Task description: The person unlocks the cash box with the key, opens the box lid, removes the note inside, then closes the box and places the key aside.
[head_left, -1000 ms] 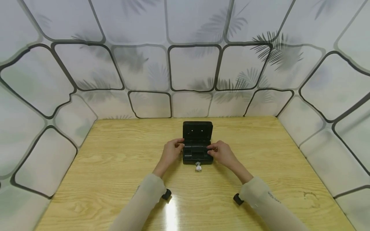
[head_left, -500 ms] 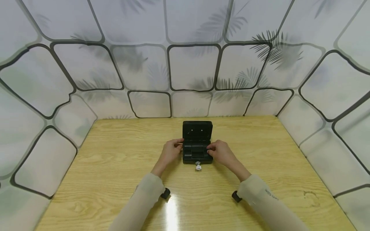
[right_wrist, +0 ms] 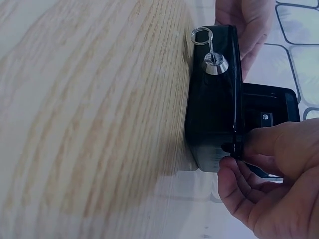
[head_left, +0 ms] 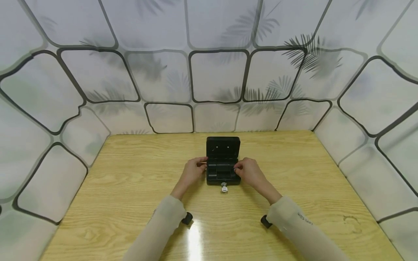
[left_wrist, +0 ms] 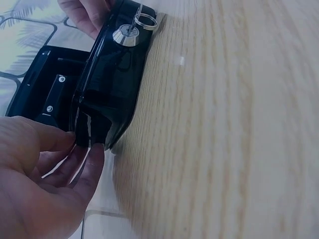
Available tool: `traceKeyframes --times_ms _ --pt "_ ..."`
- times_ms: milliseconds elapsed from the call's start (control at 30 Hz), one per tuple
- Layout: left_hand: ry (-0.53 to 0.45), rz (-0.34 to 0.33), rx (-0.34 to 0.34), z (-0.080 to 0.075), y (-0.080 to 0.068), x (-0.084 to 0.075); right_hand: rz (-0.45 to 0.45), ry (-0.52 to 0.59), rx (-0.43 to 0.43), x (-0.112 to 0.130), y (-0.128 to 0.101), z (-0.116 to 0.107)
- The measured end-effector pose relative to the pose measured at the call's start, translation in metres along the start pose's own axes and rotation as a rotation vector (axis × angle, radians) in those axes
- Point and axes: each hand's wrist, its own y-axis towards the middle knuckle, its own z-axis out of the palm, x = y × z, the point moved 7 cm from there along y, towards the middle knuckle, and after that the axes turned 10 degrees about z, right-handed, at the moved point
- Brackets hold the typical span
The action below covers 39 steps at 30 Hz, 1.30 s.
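A small black cash box (head_left: 223, 170) sits on the wooden surface (head_left: 130, 188), toward the far edge and about midway between the left and right edges. Its lid (head_left: 223, 147) stands open and upright at the far side, showing a black tray (head_left: 222, 171) with compartments inside. A silver key (head_left: 224, 187) with a ring sticks out of the lock on the near face of the box; the right wrist view shows the key (right_wrist: 209, 47) seated in the round lock.

The left hand (head_left: 193, 170) is at the left end of the box, its fingers curled, thumb and fingertips (left_wrist: 94, 154) pinching the rim at the near left corner. The right hand (head_left: 249, 171) is at the right end, its thumb and fingers (right_wrist: 234, 167) likewise curled and pinching the rim at the box's corner. Both forearms wear pale sleeves (head_left: 164, 217) and reach in from the near edge of the surface.

Patterned white panels (head_left: 215, 78) with dark outlines and leaf shadows stand around the far, left and right edges of the surface.
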Motion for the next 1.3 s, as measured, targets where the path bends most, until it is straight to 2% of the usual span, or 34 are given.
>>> traceKeyframes --times_ms 367,667,1300 --pt "-0.005 0.005 0.007 0.000 0.000 -0.001 -0.052 0.015 -0.054 -0.001 0.000 -0.001" --pt "-0.009 0.002 0.017 -0.001 -0.001 -0.002 -0.052 0.020 -0.078 -0.001 -0.001 0.000" --pt "0.019 0.068 0.200 -0.001 -0.013 -0.004 -0.057 0.056 -0.103 0.004 -0.008 -0.007"
